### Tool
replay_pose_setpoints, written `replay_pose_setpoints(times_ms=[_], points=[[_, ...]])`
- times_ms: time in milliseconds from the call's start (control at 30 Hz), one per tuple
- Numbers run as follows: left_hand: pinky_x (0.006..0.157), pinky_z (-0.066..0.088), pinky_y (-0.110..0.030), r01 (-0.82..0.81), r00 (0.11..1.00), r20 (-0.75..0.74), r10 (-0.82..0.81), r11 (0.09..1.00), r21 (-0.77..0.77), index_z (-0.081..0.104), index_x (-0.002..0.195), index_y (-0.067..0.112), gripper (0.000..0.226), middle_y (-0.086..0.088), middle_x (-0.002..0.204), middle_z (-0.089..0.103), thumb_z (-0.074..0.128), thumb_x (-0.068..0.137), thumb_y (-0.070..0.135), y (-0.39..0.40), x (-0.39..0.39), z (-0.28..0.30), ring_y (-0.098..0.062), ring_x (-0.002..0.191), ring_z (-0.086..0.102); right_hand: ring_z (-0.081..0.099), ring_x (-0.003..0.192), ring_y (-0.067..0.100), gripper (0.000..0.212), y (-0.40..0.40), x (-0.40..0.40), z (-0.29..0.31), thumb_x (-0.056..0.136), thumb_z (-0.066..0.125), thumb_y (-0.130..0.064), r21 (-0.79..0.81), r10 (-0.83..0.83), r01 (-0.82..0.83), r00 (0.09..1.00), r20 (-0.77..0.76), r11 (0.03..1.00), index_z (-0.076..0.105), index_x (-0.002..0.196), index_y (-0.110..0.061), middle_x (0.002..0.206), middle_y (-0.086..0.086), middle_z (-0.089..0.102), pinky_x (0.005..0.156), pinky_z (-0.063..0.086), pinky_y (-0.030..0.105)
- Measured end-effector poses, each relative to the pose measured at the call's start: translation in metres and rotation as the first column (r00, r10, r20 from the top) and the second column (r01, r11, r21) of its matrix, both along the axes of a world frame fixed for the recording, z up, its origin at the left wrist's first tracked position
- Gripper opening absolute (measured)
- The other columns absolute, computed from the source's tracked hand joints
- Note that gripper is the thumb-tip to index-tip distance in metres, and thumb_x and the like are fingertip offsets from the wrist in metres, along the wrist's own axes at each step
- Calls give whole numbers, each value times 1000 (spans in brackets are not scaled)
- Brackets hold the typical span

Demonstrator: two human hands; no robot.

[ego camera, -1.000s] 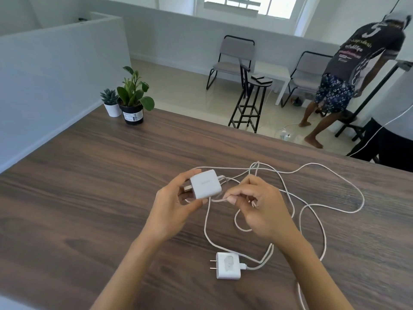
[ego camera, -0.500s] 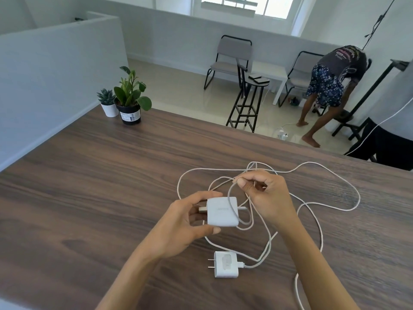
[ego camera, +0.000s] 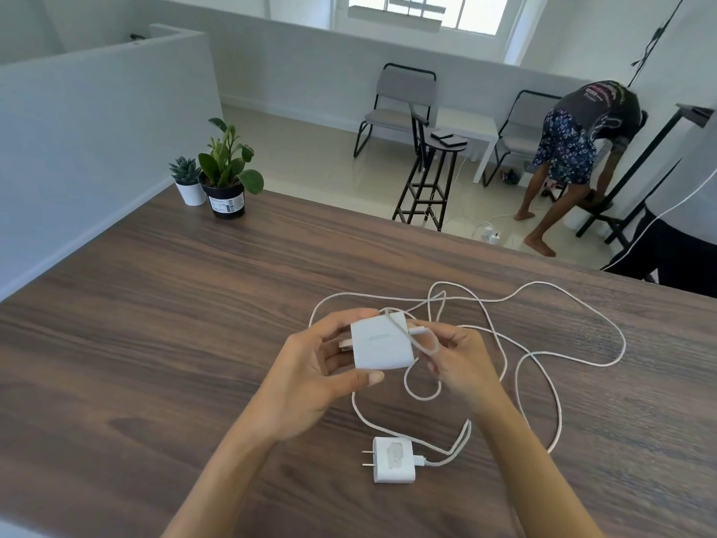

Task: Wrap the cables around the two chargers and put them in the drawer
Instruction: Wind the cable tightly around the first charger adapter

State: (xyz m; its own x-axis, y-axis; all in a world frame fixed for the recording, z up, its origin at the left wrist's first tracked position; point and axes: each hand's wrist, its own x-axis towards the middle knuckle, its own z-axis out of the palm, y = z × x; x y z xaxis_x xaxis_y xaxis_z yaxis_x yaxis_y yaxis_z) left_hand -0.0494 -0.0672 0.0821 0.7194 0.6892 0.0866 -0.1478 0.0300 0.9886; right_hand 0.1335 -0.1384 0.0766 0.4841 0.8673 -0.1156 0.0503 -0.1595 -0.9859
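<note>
Lying nearest on the dark wood-grain table (ego camera: 135,363), the small white two-pronged charger (ego camera: 393,460) rests flat, its thin white cable (ego camera: 558,401) plugged in at the right and trailing off in loose, tangled loops. Just beyond it, the left hand (ego camera: 310,382) clamps the larger white square charger (ego camera: 381,345) between thumb and fingers, lifted off the table, while the right hand (ego camera: 461,363) pinches a strand laid across its face. The chargers look light, rigid and smooth, best held by their flat sides; the cable looks limp and springy, likely to uncoil unless kept taut. Faint grey lettering on the held charger is unreadable. Farther back stand two small potted plants (ego camera: 217,176); the black pot's label is too small to read. No drawer is visible.
</note>
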Motion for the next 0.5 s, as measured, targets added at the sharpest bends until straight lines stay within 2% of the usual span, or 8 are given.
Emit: replay_pose_setpoints(times_ms=[33,100,200,267,333,400,500], points=[[85,53,-25,-19,1000,13,19,1000,-3,58,120,10,59,-4,117,67,74,67,-11,1,0,2,-15,108,63,32,47,9,17,-1,0,-3,71,70,-36,-3,-15,15,1000,0,1000,77,83,-27,50,-6,48,44,28,16],[82,53,-23,-63,998,30,63,998,-3,59,117,12,58,1,113,68,73,66,-11,3,1,4,-11,104,64,29,52,12,9,-3,-1,-5,78,71,-29,5,-31,31,999,18,1000,78,84,-27,51,-5,46,46,27,19],[81,52,-19,-142,990,19,141,990,25,58,117,14,57,5,111,69,72,69,-13,5,2,5,-7,102,65,44,49,0,12,-7,-5,-3,84,68,-15,-3,-16,17,996,87,1000,76,85,-25,52,-13,61,52,38,13],[84,52,-20,-201,979,-3,202,978,52,58,119,16,58,6,111,69,74,70,-9,7,5,4,-8,103,65,56,60,1,16,-11,-10,-2,84,68,-15,-4,16,-16,990,142,1000,75,86,-29,69,-10,72,61,43,14],[86,52,-20,-260,965,-23,263,962,80,58,119,20,58,7,109,69,75,71,-6,9,7,2,-6,103,65,60,67,4,19,-15,-12,-2,86,66,-16,-24,48,-44,973,228,999,74,91,-33,78,-2,75,64,45,13],[84,53,-20,-315,946,-45,322,942,114,58,118,26,58,9,108,68,76,72,-4,11,9,0,-4,102,65,58,61,6,21,-18,-14,-3,88,63,-18,-60,91,-76,946,311,995,72,98,-34,67,1,71,62,46,14],[82,54,-19,-384,916,-66,395,913,141,57,118,27,57,10,107,67,76,73,-2,16,11,-2,-1,98,65,50,51,5,22,-23,-15,-2,91,58,-18,-67,126,-109,909,397,992,71,103,-32,49,-7,56,58,43,14]])
